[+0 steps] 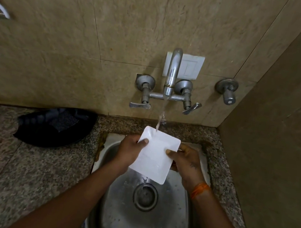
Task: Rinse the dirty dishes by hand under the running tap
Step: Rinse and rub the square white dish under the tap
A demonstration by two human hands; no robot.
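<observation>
A white square plate (154,154) is held tilted over the steel sink (170,213), its far edge up under the tap (171,74). Running water (160,118) falls onto the plate's top edge. My left hand (131,149) grips the plate's left side with the thumb on its face. My right hand (187,161) grips the right side, thumb on the face too; an orange band sits on that wrist. The fingers behind the plate are hidden.
A black tray (55,127) lies on the speckled granite counter (22,163) left of the sink. Two lever handles (140,105) flank the spout, and another valve (228,92) is on the wall to the right. A side wall closes in at right.
</observation>
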